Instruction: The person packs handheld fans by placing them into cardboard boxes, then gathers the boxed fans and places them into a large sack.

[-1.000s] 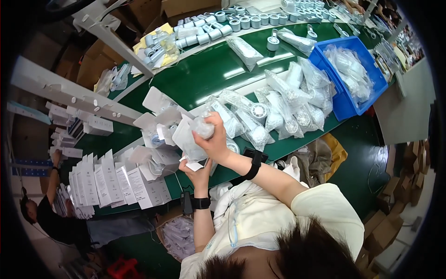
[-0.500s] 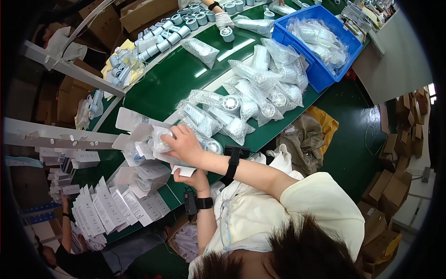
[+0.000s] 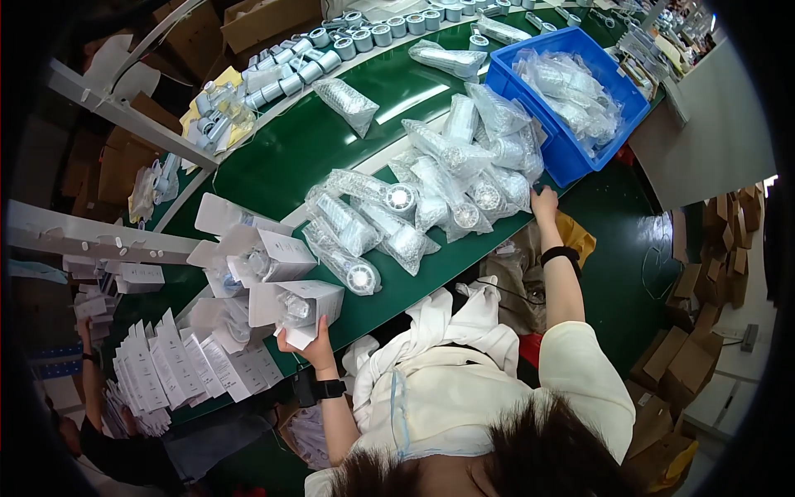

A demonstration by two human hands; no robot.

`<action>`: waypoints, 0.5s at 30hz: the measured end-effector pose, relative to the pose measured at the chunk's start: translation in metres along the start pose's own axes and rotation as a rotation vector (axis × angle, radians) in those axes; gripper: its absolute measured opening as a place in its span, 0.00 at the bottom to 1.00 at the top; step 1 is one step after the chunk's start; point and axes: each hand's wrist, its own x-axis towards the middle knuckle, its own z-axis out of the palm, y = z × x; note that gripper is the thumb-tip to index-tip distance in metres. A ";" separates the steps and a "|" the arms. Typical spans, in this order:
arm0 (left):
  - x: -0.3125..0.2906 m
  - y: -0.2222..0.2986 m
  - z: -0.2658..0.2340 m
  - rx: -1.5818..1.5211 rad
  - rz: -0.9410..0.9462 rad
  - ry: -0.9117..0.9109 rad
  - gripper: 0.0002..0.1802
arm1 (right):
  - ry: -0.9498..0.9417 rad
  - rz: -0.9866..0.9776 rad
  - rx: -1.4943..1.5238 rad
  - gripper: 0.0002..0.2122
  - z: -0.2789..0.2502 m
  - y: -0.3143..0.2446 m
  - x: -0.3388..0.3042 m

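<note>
My left hand (image 3: 313,346) grips the lower edge of an opened white carton (image 3: 325,300) at the table's near edge. Inside its open end a bubble-wrapped item (image 3: 296,310) shows. To the right, my right hand (image 3: 544,204) is at the table's edge beside the blue bin, its fingers closed around a small dark thing I cannot make out. Close to that hand lies a pile of bubble-wrapped cylindrical items (image 3: 464,166). More wrapped items (image 3: 341,224) lie between the pile and the cartons, and another opened carton (image 3: 277,253) stands behind the held one.
A blue bin (image 3: 571,170) with wrapped items stands at the right. Upright white cartons (image 3: 178,364) line the left. Grey-white cylinders (image 3: 362,40) stand along the far side of the green table (image 3: 286,157). A metal post (image 3: 108,236) juts in; a co-worker's arm (image 3: 89,364) is at lower left.
My right hand has left the carton and moved far right to the table's edge. The wrapped item is now inside the carton, which my left hand holds. A co-worker's hand at the far side has gone.
</note>
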 end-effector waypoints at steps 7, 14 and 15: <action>0.000 0.005 -0.009 -0.023 -0.064 -0.100 0.44 | 0.036 0.295 0.298 0.11 0.028 -0.007 0.009; 0.032 0.061 -0.026 0.097 0.006 -0.116 0.31 | 0.527 -0.110 0.621 0.09 -0.066 -0.054 -0.041; 0.036 0.067 -0.029 0.107 -0.002 -0.095 0.31 | 0.365 -0.159 0.764 0.08 -0.079 -0.067 -0.048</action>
